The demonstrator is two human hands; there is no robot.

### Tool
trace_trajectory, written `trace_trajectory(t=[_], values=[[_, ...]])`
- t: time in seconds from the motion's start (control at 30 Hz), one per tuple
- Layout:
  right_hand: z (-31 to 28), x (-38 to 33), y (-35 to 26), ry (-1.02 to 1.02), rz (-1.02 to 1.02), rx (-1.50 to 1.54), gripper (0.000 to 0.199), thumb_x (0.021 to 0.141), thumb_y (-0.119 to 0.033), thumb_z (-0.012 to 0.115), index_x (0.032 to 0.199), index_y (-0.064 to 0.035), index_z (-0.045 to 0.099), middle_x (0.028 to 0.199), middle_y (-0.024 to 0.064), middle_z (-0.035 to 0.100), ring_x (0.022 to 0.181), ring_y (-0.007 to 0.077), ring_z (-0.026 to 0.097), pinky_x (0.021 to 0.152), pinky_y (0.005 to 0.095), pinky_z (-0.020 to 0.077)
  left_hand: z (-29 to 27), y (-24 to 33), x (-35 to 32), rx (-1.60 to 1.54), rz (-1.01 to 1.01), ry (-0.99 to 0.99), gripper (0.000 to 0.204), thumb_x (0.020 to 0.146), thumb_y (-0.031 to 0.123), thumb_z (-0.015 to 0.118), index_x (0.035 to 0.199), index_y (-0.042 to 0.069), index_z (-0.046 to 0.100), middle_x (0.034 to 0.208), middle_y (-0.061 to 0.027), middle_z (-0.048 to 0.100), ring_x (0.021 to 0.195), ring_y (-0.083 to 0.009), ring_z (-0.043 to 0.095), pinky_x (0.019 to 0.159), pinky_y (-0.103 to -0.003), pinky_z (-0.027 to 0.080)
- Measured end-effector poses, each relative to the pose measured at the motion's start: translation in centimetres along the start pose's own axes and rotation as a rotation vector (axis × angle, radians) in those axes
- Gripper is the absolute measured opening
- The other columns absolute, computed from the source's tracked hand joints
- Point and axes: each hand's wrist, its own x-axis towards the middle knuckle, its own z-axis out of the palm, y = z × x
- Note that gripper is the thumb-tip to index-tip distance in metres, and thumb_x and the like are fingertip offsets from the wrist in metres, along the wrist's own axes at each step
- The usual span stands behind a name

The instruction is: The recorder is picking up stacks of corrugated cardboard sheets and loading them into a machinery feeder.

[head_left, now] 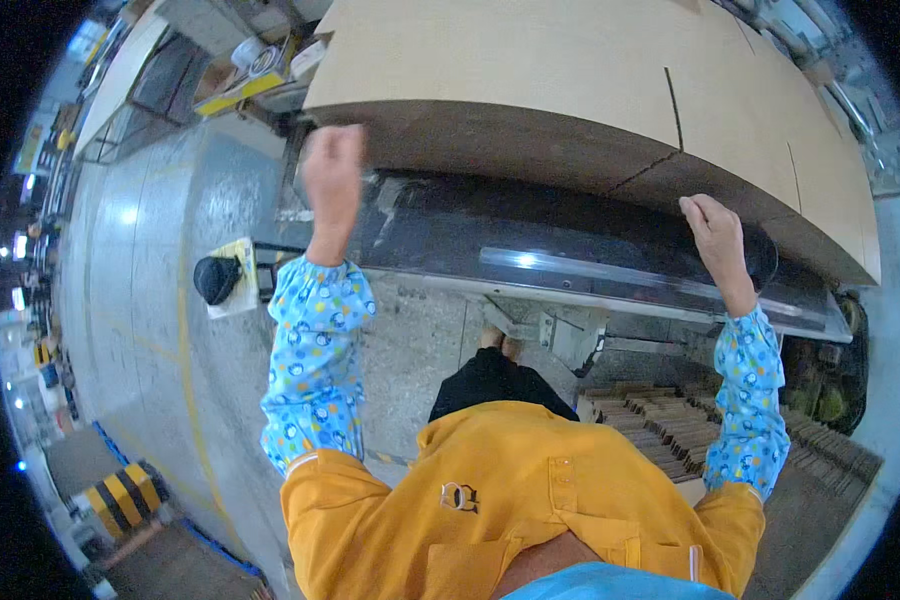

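Step in hand: I judged that the stack of corrugated cardboard sheets [570, 80] was being squared or seated on the machine's feed table, both hands at its near edge.
Cardboard stack: it lay from 11 to 2 o'clock, broad and flat, its near edge overhanging the dark feed bed [530, 235].
Left hand [332, 172]: at 11 o'clock, raised against the stack's near-left corner; its fingers were curled into a loose fist and blurred, and I could not tell whether they gripped the edge or only pressed on it.
Right hand [715, 235]: at 2 o'clock, fingers bent with the knuckles up, resting on the stack's lower near edge; I saw no closed grip.
Arms: both forearms, in blue patterned sleeve covers [315, 360], reached up and outward, spread wide apart.
Next move, as I judged it: an even push from both hands, so the sheets go in straight.
Surroundings: a black pouch [216, 278] at 9 o'clock; bundled flat cardboard pieces [660, 420] at 4 o'clock.
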Motion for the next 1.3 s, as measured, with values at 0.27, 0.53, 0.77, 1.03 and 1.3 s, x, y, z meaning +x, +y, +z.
trace_trajectory(t=[0.27,0.53,0.77,1.03,1.3], values=[[3.4,2.4,1.2,-0.041,-0.057,-0.355,0.035,0.091,-0.039,0.056,0.081,-0.0072,0.069,0.076,0.0194,0.066,0.075,0.0406,0.064,0.067,0.0497,0.0507,3.9,-0.9,0.7,0.534,0.461,-0.431,0.039,0.088,0.047,0.058,0.082,0.012,0.073,0.081,-0.0152,0.068,0.078,-0.0363,0.066,0.070,-0.047,0.052],[3.9,1.0,-3.8,0.012,-0.004,-0.263,0.031,0.092,-0.034,0.056,0.090,-0.0053,0.067,0.086,0.0215,0.065,0.084,0.0392,0.063,0.071,0.0487,0.0492,1.8,-1.5,1.3,0.466,0.559,-0.594,0.032,0.087,0.043,0.058,0.086,0.014,0.073,0.082,-0.0129,0.069,0.080,-0.0354,0.066,0.071,-0.047,0.053],[7.7,2.6,-10.5,-0.215,-0.056,-0.130,0.029,0.093,-0.032,0.055,0.096,-0.0061,0.067,0.092,0.0182,0.066,0.089,0.0407,0.061,0.074,0.0469,0.0492,2.5,-4.9,3.8,0.616,0.519,-0.868,0.033,0.086,0.044,0.059,0.085,0.013,0.071,0.084,-0.0131,0.068,0.080,-0.0349,0.066,0.067,-0.047,0.053],[13.5,4.6,-14.6,-0.131,0.160,-0.251,0.038,0.090,-0.035,0.059,0.097,0.0015,0.069,0.088,0.0241,0.067,0.084,0.0381,0.066,0.075,0.0458,0.0490,2.8,-12.7,3.6,0.133,0.947,-0.335,0.006,0.066,0.020,0.064,0.067,0.014,0.066,0.069,-0.0051,0.064,0.068,-0.0269,0.065,0.057,-0.041,0.050],[11.4,4.5,-16.4,0.307,0.156,-0.129,0.021,0.094,-0.017,0.058,0.092,0.0042,0.062,0.083,0.0206,0.063,0.073,0.0343,0.059,0.069,0.0384,0.0486,2.0,-5.4,2.4,0.180,0.627,-0.632,0.028,0.088,0.036,0.059,0.074,0.014,0.068,0.077,-0.0072,0.068,0.071,-0.0287,0.067,0.057,-0.040,0.052]])
